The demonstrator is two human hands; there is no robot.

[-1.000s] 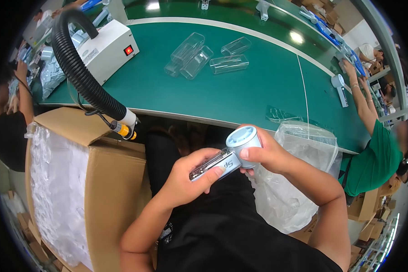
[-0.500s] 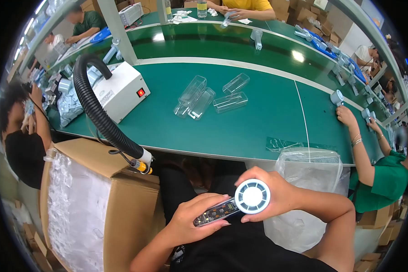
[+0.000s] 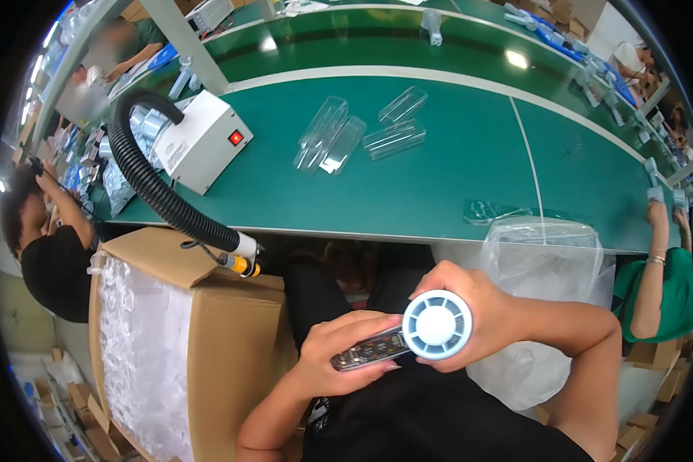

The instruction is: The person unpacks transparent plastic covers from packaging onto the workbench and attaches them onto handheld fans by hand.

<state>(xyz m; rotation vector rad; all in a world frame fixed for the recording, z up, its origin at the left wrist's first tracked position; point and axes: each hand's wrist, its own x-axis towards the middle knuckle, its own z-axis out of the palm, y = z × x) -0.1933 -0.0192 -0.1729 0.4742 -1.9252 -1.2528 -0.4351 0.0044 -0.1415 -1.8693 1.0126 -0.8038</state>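
Note:
Between my two hands is a handheld fan [image 3: 437,325] with a pale blue, round slotted head turned up toward me. My left hand [image 3: 339,343] is closed around its handle [image 3: 371,350], where a dark circuit board shows, either bare or behind a clear cover. My right hand [image 3: 485,317] wraps the round head from the right side, and its palm side is hidden. The fan is held above my lap, in front of the green table's near edge.
Several clear plastic trays [image 3: 393,140] lie on the green table [image 3: 454,181]. A white machine [image 3: 205,142] with a black hose [image 3: 158,192] stands left. Below it is a carton [image 3: 235,369] of clear plastic. A clear bag [image 3: 531,292] hangs at right. Co-workers sit on both sides.
My view has tilted down and shifted, so the table sits higher in it. Both hands keep the same hold on the fan. A co-worker's hands at right are farther toward the edge.

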